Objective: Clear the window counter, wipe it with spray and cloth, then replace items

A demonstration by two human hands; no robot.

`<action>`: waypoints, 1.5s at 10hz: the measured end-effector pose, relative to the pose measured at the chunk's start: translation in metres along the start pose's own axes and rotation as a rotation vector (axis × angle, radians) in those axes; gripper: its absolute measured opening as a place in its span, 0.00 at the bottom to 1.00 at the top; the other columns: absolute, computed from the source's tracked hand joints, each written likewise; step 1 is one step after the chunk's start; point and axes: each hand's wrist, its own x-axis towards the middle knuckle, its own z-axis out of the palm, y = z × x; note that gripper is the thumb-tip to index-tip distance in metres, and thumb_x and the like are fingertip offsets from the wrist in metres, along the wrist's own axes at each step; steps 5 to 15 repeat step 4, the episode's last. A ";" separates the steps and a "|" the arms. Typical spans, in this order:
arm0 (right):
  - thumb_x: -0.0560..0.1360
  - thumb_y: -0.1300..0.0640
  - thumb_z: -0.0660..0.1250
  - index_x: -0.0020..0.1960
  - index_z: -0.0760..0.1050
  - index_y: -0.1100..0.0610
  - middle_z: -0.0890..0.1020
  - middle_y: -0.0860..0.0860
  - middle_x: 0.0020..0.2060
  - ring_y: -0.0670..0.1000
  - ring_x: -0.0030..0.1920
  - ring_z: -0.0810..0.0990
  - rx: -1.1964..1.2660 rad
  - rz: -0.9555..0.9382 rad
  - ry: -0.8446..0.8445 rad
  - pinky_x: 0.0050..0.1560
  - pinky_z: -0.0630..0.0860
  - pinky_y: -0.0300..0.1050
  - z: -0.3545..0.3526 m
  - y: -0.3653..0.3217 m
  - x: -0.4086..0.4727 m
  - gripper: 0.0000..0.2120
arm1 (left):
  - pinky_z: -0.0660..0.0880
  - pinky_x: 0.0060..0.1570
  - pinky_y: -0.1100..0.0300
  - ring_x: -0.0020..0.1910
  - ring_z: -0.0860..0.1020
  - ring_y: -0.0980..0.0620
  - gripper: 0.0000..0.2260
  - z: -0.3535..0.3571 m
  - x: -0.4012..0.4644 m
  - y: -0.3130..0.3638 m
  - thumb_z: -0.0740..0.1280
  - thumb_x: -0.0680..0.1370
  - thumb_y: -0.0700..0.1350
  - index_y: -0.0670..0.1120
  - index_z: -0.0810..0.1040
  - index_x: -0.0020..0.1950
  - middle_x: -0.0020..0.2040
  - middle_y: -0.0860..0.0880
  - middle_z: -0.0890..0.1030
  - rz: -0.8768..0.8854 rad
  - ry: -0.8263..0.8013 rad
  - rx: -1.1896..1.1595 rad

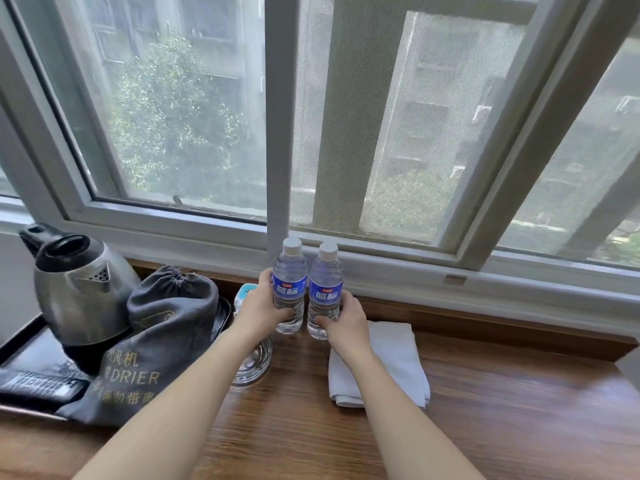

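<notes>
Holding two water bottles upright at the back of the counter, one per hand

Left hand (258, 308) was curled round the left bottle (289, 285) at label height, right hand (343, 318) wrapped low on the right bottle (325, 289); both stood side by side, nearly touching, close under the window frame (381, 268), long axes vertical, white caps up, labels facing the camera. Whether the bases sat on the wooden counter (485, 410) or hung just above it, couldn't tell. They looked full, so moderately heavy; thin plastic likely flexes if squeezed and the label is slick, so a mid-body grip seemed right. Folded white cloth (398, 362) lay flat under the right wrist. Kettle (79, 289), grey hairdryer bag (162, 334) and tray (20, 341) sat at left, a glass (252, 368) below the left forearm
</notes>
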 end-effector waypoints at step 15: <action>0.69 0.53 0.79 0.75 0.65 0.54 0.75 0.52 0.67 0.54 0.67 0.74 -0.045 0.091 -0.019 0.67 0.72 0.51 -0.013 -0.013 -0.004 0.39 | 0.73 0.59 0.52 0.61 0.78 0.45 0.40 -0.015 -0.007 0.018 0.74 0.71 0.41 0.47 0.57 0.78 0.64 0.48 0.79 -0.024 0.060 0.104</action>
